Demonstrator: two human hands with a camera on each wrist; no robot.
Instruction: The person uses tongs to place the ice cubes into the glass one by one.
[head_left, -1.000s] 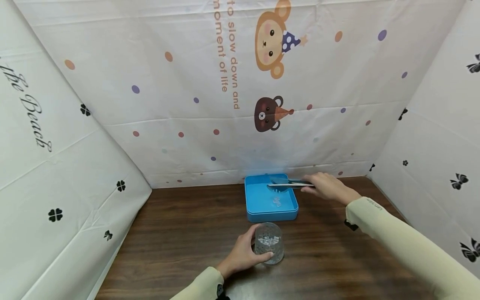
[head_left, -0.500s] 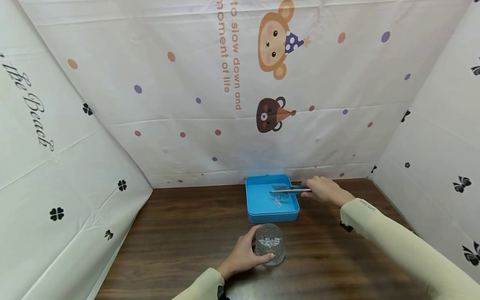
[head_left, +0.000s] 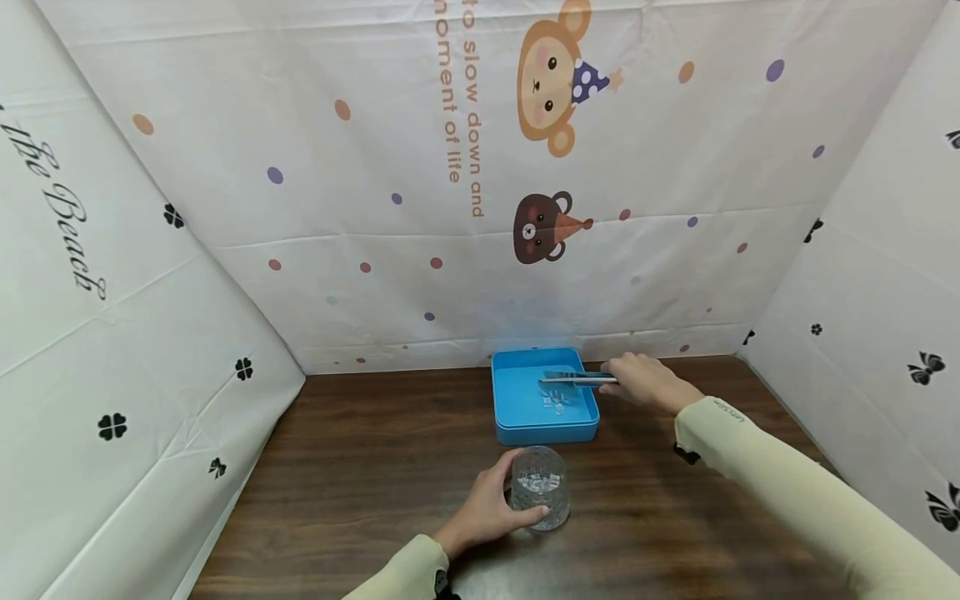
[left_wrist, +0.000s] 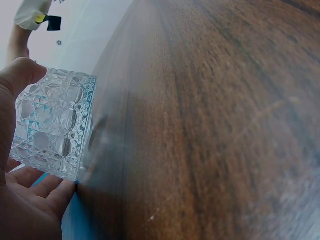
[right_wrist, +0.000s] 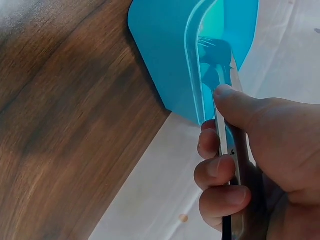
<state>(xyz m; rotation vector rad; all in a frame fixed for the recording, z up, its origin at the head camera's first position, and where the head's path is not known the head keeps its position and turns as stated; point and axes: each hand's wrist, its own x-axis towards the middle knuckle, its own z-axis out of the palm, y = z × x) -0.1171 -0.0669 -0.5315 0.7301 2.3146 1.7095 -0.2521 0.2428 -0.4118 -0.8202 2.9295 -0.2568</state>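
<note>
My right hand [head_left: 641, 383] grips a pair of metal tongs [right_wrist: 222, 137], fingers curled round the handles and thumb along the top. The tong ends reach over the right wall into a blue tray [head_left: 517, 400], close to several small clear pieces [head_left: 553, 407] that look like ice cubes. In front of the tray, my left hand [head_left: 483, 510] holds a clear patterned glass [head_left: 542, 492] upright on the table, thumb on the near side. The left wrist view shows the cut pattern of the glass [left_wrist: 55, 122]; fingers wrap behind it. Clear bits show inside the glass.
The dark wooden table [head_left: 375, 467] carries the tray near its back edge. White printed cloth [head_left: 375, 167] hangs behind the tray, and cloth walls stand at the left and right. The glass stands just in front of the tray.
My right hand has shifted a little left and down, bringing the tongs lower over the clear pieces; their arms look closer together. My left hand and the glass stay put.
</note>
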